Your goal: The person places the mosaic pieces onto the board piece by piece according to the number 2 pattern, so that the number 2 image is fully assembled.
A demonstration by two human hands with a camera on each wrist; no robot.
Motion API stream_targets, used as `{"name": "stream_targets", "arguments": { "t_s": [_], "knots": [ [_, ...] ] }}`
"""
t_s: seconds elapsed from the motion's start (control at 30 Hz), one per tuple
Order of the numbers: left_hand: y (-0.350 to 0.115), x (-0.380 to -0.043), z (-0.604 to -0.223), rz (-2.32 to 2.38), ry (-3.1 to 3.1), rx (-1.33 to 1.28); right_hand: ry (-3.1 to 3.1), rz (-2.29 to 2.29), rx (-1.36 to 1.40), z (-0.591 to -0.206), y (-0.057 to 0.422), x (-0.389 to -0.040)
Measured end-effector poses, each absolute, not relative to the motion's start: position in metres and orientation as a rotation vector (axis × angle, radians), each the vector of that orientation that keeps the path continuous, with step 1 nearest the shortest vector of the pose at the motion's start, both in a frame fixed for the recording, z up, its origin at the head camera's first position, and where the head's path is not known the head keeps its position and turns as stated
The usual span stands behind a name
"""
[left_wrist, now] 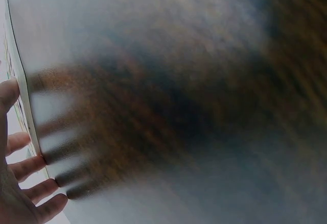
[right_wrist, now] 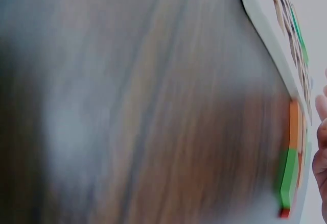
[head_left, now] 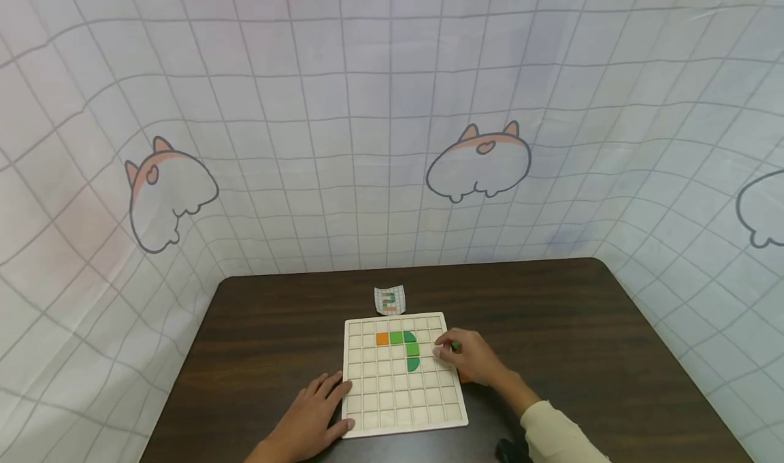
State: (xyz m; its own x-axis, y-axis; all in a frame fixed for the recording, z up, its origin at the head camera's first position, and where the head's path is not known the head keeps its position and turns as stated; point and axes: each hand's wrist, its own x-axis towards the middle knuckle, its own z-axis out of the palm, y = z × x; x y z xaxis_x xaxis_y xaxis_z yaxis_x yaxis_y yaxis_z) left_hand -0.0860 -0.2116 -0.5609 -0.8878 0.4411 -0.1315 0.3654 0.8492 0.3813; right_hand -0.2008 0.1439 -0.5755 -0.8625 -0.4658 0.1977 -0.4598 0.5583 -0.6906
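A white gridded board lies on the dark table. On it sit an orange square tile, two light green squares and two darker green rounded tiles. My left hand rests at the board's left edge, fingers spread and fingertips touching the rim. Over the right edge, my right hand has its thumb and index fingertips close together above the cells; I cannot tell whether a tile is between them. A bit of green shows in the gap behind those fingertips.
Beside the board's right edge lie an orange piece, a green piece and a red piece. A small card with a coloured pattern lies behind the board. A black object is near the right sleeve. Grid-patterned cloth surrounds the table.
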Motion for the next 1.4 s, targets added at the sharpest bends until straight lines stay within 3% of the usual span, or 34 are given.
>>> {"name": "stream_targets", "arguments": {
  "t_s": [0.57,1.4],
  "knots": [
    [-0.211,-0.084,-0.562,0.498,2.836,0.606,2.910,-1.054,-0.400,-0.571,0.172,-0.212],
    [-0.213,-0.084,-0.563,0.495,2.853,0.638,2.940,-0.894,-0.393,-0.573,0.168,-0.212]
  ]
}}
